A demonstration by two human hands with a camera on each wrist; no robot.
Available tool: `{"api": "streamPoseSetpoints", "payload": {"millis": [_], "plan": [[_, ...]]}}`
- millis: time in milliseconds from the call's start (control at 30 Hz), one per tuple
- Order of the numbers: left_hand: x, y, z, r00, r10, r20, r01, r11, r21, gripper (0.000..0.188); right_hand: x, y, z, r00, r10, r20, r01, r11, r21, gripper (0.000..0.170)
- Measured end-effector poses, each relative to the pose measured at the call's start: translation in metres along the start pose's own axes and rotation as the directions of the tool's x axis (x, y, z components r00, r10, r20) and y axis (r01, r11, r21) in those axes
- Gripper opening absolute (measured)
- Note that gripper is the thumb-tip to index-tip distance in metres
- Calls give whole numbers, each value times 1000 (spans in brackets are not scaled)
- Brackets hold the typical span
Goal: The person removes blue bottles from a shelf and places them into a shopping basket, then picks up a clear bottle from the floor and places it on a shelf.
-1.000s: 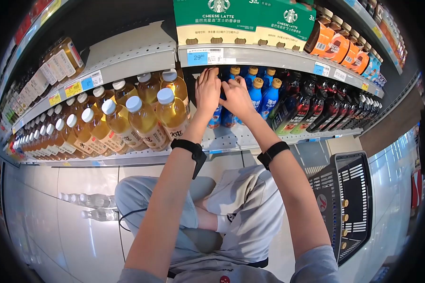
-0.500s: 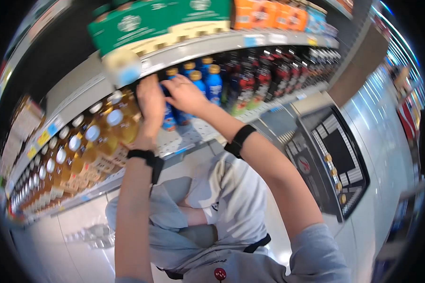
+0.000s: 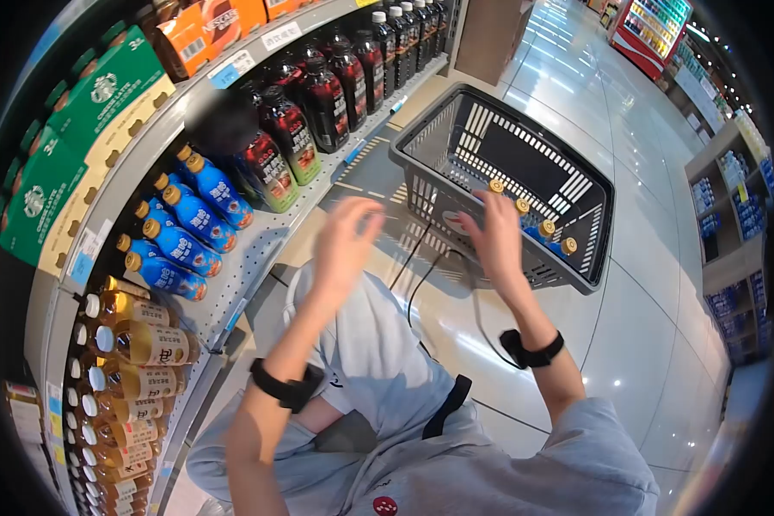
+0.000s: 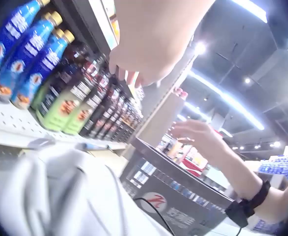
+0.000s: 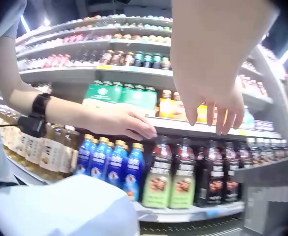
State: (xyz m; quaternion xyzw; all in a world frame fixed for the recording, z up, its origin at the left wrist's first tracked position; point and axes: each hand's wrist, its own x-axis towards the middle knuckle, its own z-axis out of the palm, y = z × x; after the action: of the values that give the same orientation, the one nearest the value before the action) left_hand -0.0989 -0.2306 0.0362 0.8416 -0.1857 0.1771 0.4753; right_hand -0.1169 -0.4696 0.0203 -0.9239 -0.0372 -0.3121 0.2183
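Blue bottles with gold caps (image 3: 202, 215) stand in short rows on the lower shelf. My left hand (image 3: 344, 249) is raised in the air between the shelf and the basket, fingers loosely bent with nothing in them. By the near rim of a dark grey shopping basket (image 4: 193, 199) my right hand (image 3: 499, 245) hovers, fingers spread and bare. Several gold-capped bottles (image 3: 542, 230) stand inside the basket along its near side, partly hidden by the rim and that hand.
Dark bottles with green-and-red labels (image 3: 288, 133) stand beyond the blue ones. Amber bottles with white caps (image 3: 150, 344) line the nearer shelf. Green Starbucks packs (image 3: 103, 103) sit one shelf up. Thin black cables (image 3: 417, 279) hang between the hands. A red drinks cooler (image 3: 641, 43) is far off.
Both hands have left the blue bottles on the shelf and swung right, empty, towards the basket. The head view has turned right, bringing the basket nearer the middle.
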Motion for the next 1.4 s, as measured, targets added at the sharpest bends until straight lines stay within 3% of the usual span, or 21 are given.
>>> {"api": "streamPoseSetpoints", "payload": {"millis": [100,233,333,367,467,600,800,1067,1400], "plan": [[-3,38,60,975,21,223,7,993,-121,15,-30,50,-7,996,82,38,-75,985,-155,37],[10,49,140,954,191,232,-163,977,-137,20,-41,64,-1,998,35,-48,-44,978,-205,30],[22,41,176,897,411,164,-424,904,49,20,-39,69,5,993,67,-99,-81,986,-146,23],[22,36,184,891,414,187,-433,898,73,16,-39,69,5,991,77,-114,-92,988,-127,22],[22,33,186,868,446,218,-480,865,147,6,-40,64,3,987,100,-129,-112,989,-93,19],[8,34,176,895,336,295,-368,928,59,11,-52,51,-2,986,108,-125,-119,989,-85,15],[-9,30,162,883,341,322,-351,936,-28,12,-74,40,-2,989,117,-92,-119,993,-22,14],[-17,42,152,903,322,284,-330,944,-23,14,-72,29,-19,989,148,-22,-147,988,40,17],[-30,49,105,869,247,428,-288,957,31,16,-80,-13,-31,984,172,43,-177,974,144,18]]}}
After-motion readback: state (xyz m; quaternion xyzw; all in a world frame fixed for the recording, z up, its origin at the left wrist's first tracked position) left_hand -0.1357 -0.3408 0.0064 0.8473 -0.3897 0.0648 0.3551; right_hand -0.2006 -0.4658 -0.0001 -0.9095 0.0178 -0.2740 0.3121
